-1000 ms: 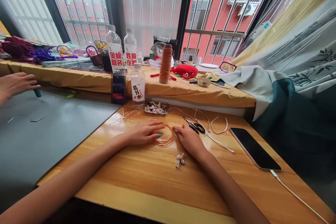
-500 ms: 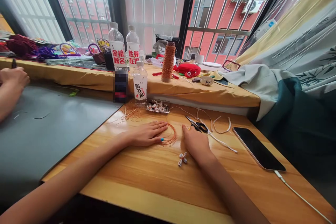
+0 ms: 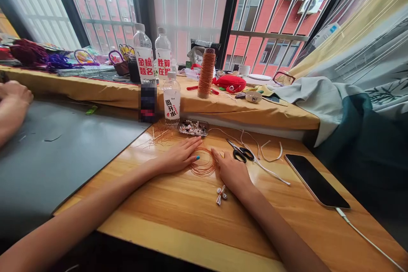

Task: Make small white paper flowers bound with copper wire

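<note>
The coil of wire (image 3: pixel 204 162) lay on the counter (image 3: pixel 178 216) toward its far edge, between the left grip (image 3: pixel 178 158) and the right grip (image 3: pixel 232 172). Behind the coil, at the far edge, sat a tray of beads (image 3: pixel 193 128), with a water bottle (image 3: pixel 171 100) just left of it. Scissors (image 3: pixel 240 152) lay right of the coil, a phone (image 3: pixel 316 180) near the right edge. A small knotted piece (image 3: pixel 220 194) lay before the right grip. A spool (image 3: pixel 206 73) stood on the ledge (image 3: pixel 223 110) behind the counter

Red characters on white labels: small bottle (image 3: pixel 171 101) at 12 o'clock reads 喝开水; behind it, left bottle (image 3: pixel 143 57) 金榜题名, right bottle (image 3: pixel 162 54) 胜算在握
</note>
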Demonstrator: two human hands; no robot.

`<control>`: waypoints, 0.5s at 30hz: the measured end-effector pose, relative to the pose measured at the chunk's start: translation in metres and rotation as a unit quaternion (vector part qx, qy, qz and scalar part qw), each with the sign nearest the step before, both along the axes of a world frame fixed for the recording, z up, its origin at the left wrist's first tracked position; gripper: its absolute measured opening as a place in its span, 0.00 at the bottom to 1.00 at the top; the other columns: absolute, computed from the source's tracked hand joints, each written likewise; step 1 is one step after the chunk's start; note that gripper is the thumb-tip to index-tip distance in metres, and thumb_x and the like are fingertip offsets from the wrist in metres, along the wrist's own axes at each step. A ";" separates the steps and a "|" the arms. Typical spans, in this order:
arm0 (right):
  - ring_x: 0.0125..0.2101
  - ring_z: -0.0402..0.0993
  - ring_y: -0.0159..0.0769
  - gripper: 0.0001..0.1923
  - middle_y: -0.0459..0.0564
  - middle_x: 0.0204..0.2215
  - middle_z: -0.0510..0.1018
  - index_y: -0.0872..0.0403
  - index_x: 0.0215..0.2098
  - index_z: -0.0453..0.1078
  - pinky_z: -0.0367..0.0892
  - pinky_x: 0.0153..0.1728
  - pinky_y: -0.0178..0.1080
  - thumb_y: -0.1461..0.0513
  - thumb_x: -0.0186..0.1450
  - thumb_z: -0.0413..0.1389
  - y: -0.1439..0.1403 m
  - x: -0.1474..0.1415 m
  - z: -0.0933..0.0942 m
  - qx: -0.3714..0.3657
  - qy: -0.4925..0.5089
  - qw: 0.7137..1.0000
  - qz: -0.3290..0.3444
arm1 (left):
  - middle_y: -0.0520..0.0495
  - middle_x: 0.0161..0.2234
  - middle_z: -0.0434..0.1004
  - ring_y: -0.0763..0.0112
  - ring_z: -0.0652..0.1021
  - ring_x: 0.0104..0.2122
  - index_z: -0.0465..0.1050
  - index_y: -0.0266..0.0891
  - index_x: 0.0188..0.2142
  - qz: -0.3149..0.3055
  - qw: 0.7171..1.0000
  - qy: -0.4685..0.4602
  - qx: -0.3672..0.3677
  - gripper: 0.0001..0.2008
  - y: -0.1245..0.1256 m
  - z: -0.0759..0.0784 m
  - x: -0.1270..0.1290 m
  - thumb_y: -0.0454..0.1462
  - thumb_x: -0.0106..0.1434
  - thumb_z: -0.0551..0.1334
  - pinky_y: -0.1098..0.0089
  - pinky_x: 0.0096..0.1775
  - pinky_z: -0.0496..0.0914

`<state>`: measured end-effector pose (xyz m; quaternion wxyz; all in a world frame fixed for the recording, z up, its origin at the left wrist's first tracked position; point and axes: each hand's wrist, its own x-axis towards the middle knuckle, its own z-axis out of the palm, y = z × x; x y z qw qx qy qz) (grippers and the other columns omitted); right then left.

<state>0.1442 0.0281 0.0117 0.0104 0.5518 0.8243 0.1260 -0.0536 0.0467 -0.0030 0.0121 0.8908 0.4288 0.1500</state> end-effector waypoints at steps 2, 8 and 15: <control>0.27 0.72 0.36 0.23 0.52 0.36 0.69 0.43 0.55 0.48 0.61 0.21 0.33 0.64 0.63 0.37 0.000 0.002 0.001 -0.008 0.000 1.000 0.015 | 0.44 0.59 0.44 0.69 0.49 0.57 0.43 0.39 0.57 -0.002 1.000 0.004 0.006 0.25 0.001 -0.001 0.000 0.44 0.62 0.43 0.65 0.55 0.48; 0.27 0.70 0.33 0.24 0.50 0.36 0.68 0.43 0.56 0.47 0.60 0.24 0.33 0.65 0.62 0.38 0.004 0.007 -0.003 0.000 0.045 0.999 0.007 | 0.45 0.57 0.48 0.69 0.52 0.56 0.48 0.40 0.56 -0.049 0.998 0.006 0.049 0.23 -0.007 0.008 0.002 0.43 0.63 0.42 0.64 0.56 0.46; 0.26 0.64 0.30 0.24 0.49 0.31 0.63 0.45 0.52 0.59 0.59 0.24 0.32 0.69 0.61 0.38 0.007 0.023 0.035 0.123 0.218 0.968 -0.014 | 0.50 0.57 0.51 0.67 0.51 0.57 0.47 0.45 0.56 -0.164 0.985 0.051 -0.022 0.24 -0.018 0.013 0.010 0.46 0.61 0.44 0.61 0.56 0.42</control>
